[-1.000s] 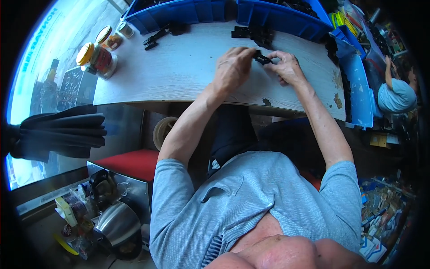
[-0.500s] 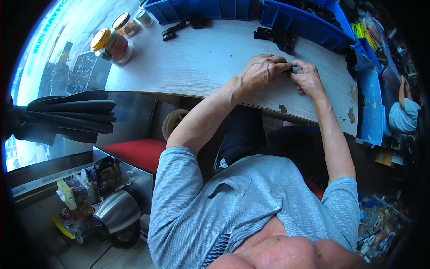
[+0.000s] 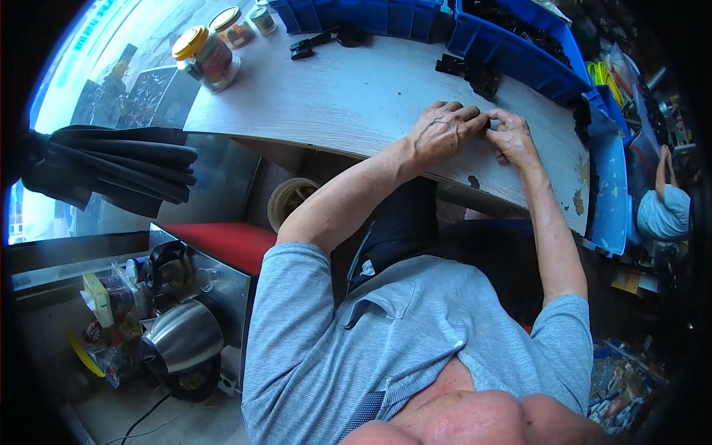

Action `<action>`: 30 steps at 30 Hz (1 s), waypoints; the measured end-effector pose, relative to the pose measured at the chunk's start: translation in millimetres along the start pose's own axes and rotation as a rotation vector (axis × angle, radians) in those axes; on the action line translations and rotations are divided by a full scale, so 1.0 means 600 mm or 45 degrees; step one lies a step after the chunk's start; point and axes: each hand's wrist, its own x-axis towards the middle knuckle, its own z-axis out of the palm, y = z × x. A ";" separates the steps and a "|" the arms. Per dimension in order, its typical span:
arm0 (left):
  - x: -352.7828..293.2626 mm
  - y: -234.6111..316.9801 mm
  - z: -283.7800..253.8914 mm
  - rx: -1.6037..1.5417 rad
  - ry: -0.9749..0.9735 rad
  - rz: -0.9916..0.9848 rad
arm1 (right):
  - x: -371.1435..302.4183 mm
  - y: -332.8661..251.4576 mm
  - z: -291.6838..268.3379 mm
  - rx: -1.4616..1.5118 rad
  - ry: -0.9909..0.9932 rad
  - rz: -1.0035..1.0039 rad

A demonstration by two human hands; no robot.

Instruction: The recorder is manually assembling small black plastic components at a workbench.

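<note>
My left hand (image 3: 443, 133) reaches over the pale table and is closed, its thumb and fingers pinched toward the right. Against its fingertips, my right hand (image 3: 513, 139) is closed too, with the index finger bent. A speck of something dark shows between the fingertips, mostly hidden and too small to name. Just beyond the hands lies a small heap of black parts (image 3: 475, 74). Farther left on the table are more black pieces (image 3: 326, 43), one of them long and narrow.
Blue bins (image 3: 512, 63) filled with black parts line the table's far edge. Jars (image 3: 208, 61) stand at the far left. A light-blue tray (image 3: 610, 196) hangs by the right edge. A steel kettle (image 3: 185, 337) sits low left. Another person (image 3: 665, 208) is at far right.
The whole view has shifted slightly, moving the table and jars a little rightward and up in the picture. Both hands stay pinched together, with only slight finger movement.
</note>
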 end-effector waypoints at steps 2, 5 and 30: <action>-0.003 0.014 0.002 0.006 -0.022 -0.063 | -0.003 0.003 -0.004 -0.041 -0.043 0.003; -0.022 0.015 -0.012 -0.031 0.048 -0.063 | -0.002 0.003 0.005 -0.091 -0.070 -0.059; -0.022 0.029 0.003 0.217 -0.003 -0.158 | -0.012 -0.006 0.019 -0.063 0.011 -0.026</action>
